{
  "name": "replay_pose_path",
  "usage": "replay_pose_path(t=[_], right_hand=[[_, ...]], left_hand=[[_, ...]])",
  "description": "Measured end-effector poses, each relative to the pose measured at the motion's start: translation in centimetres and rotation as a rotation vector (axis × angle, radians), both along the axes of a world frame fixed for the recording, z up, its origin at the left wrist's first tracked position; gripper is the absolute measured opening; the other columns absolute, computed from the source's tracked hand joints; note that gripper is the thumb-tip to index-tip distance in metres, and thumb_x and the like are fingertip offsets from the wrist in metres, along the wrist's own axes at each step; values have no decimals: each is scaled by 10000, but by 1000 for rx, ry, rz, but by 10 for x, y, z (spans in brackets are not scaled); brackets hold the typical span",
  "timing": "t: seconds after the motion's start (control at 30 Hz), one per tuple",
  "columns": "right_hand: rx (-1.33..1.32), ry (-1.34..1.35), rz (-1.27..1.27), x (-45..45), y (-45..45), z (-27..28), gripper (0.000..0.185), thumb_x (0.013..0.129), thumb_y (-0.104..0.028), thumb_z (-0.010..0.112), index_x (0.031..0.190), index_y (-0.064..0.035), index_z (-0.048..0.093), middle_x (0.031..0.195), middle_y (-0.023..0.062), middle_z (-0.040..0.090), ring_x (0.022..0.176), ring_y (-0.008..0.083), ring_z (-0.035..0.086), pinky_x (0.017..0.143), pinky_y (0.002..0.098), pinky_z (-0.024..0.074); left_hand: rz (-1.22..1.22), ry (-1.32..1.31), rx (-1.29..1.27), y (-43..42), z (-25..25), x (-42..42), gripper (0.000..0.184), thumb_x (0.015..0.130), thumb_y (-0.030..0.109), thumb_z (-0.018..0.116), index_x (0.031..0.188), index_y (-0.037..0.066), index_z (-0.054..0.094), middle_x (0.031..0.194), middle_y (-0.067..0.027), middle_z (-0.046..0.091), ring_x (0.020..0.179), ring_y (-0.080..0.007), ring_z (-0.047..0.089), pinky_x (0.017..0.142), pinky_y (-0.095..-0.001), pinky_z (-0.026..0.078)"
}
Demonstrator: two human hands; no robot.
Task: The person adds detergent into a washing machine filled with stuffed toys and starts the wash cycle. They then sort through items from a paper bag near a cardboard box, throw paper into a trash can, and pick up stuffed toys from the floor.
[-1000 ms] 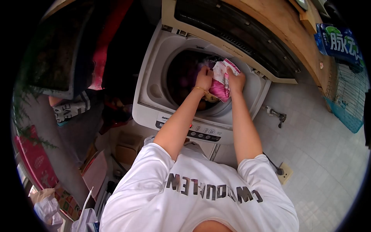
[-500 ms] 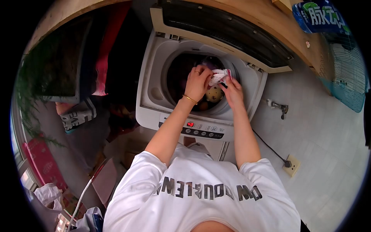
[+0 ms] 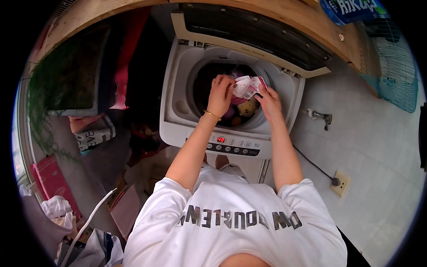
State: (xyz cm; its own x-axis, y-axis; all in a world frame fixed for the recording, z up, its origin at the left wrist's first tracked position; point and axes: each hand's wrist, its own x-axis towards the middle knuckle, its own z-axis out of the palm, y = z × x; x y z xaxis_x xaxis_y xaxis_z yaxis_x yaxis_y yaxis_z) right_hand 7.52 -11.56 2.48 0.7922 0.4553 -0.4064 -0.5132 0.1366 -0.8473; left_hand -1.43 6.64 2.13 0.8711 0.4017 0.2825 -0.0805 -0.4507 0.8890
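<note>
Over the open tub of a top-loading washing machine [image 3: 175, 127], a crinkled white-and-pink plastic packet [image 3: 247, 87] is stretched between both hands. My left hand [image 3: 219, 97], with a ring and a gold bracelet, pinches the packet's left edge. The right edge is gripped between the thumb and fingers of my right hand [image 3: 270, 106]. Below the hands a yellowish ball-like thing with dark cross marks [image 3: 247, 108] shows in the drum, among dark and purple laundry that is partly hidden.
The machine's lid [image 3: 249, 38] stands raised at the back. A red "40" glows on its control panel [image 3: 222, 140]. To the right are a wall tap [image 3: 318, 116], a plugged-in socket [image 3: 340, 183] and a teal wire cage [image 3: 393, 80]. A blue package [image 3: 351, 10] lies on the wooden shelf.
The packet is spread wider and shows more of its printed face. My left hand has shifted slightly left, away from the right hand. The view has tilted a little.
</note>
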Motion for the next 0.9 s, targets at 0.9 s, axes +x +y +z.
replay_pose_path(t=[0.9], right_hand=[[415,272,43,-26,22,24,398,808,-49,686,1180,-51,543,1137,64,610,1058,207,579,922,365,460]], left_hand=[[-220,234,-259,26,67,-18,559,769,321,707,1176,6,487,1045,-206,598,982,-337,592,823,-378,473]])
